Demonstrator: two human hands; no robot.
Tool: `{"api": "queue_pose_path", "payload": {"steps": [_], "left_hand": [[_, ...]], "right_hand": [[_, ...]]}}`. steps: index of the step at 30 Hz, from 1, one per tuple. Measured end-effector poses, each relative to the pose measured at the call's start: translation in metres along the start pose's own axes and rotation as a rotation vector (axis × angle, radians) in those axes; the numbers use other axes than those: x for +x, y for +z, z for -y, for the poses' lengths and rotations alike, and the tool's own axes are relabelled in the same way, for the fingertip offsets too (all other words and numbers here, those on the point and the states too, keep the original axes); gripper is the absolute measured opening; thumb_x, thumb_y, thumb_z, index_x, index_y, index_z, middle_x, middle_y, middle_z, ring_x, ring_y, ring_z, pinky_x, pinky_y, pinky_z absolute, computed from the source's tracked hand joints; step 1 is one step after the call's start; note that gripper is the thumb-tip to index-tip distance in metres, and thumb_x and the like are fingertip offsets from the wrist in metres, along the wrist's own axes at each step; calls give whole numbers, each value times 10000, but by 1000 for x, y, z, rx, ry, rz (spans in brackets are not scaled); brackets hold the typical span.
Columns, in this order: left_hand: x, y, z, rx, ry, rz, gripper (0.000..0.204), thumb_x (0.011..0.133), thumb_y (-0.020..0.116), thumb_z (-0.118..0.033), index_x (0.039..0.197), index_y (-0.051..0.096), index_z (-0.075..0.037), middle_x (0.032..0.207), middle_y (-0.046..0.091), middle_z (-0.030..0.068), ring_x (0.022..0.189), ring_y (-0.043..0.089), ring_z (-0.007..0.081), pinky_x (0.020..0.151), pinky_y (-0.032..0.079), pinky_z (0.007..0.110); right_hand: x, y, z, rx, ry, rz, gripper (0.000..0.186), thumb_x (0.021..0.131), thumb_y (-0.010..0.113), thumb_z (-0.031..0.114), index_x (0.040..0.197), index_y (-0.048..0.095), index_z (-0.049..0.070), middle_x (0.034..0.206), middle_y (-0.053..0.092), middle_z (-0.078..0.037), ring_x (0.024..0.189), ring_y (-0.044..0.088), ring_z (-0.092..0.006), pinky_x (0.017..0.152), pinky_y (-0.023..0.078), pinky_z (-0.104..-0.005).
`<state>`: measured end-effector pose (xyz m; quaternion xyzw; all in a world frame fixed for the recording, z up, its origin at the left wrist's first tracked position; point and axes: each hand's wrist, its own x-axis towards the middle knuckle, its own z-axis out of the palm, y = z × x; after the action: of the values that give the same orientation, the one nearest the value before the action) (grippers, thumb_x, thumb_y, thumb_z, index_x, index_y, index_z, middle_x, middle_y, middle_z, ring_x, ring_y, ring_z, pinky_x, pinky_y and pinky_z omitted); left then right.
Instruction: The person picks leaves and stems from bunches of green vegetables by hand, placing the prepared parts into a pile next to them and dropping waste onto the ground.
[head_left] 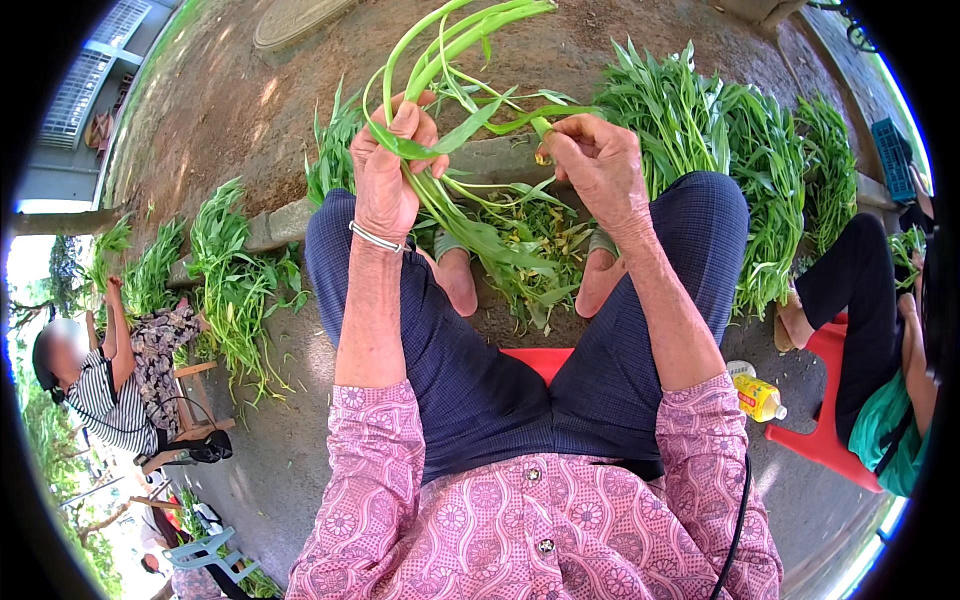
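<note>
Leafy greens (468, 40) fill the top centre of the frame: pale, smooth, thick stems arching up and rightward, with long, narrow, brighter leaves. The left hand (390, 170) grasps the bunch with curled fingers; those of the right hand (598, 165) pinch a stub (541, 127) with a yellowish end. The left palm hides mid-stem lengths, and the top edge crops one stem. Lower leaves blend into the trimmings (548, 255) at centre, their ends hard to make out.

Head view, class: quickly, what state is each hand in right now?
Left hand: closed, holding leafy green stems.
Right hand: closed, fingers pinching a green stem end.
</note>
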<state>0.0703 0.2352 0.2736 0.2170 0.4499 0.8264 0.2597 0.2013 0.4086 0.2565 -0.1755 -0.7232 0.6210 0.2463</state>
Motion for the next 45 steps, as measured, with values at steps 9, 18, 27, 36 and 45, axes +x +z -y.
{"api": "queue_pose_path", "payload": {"steps": [9, 18, 27, 36, 45], "left_hand": [[1, -2, 2, -14, -15, 10, 279, 898, 617, -210, 1037, 597, 30, 643, 470, -4, 488, 365, 47, 450, 397, 241], [1, -9, -2, -69, -58, -13, 262, 898, 617, -206, 1027, 604, 21, 682, 479, 0, 494, 380, 51, 474, 414, 252], [1, -10, -1, -52, -33, -50, 219, 901, 610, -198, 1013, 628, -11, 814, 635, 95, 498, 412, 45, 482, 422, 243], [0, -5, 2, 114, -42, -24, 230, 910, 594, -223, 1046, 609, -37, 944, 660, 164, 492, 369, 35, 494, 404, 227], [-3, 3, 2, 86, -95, -17, 233, 915, 586, -237, 1045, 595, -44, 1000, 655, 163, 489, 359, 38, 500, 417, 225]], "right_hand": [[2, 3, -1, 248, 33, -124, 157, 858, 534, 88, 875, 635, -31, 727, 651, -52, 527, 521, -55, 473, 411, -202], [5, -4, -3, 281, 79, -175, 181, 879, 524, 113, 858, 634, -30, 710, 631, -46, 545, 548, -82, 518, 451, -221], [-1, -6, -14, -136, -129, -41, 216, 789, 564, 47, 983, 627, -23, 730, 636, -48, 630, 585, -62, 607, 478, -214], [-8, 12, 5, -283, -243, -132, 318, 783, 591, 58, 1101, 599, 47, 731, 663, -77, 532, 606, -128, 546, 491, -273], [-11, 16, 0, -332, -204, -44, 226, 790, 626, 36, 1015, 632, 9, 738, 647, -50, 576, 580, -64, 555, 474, -215]]}}
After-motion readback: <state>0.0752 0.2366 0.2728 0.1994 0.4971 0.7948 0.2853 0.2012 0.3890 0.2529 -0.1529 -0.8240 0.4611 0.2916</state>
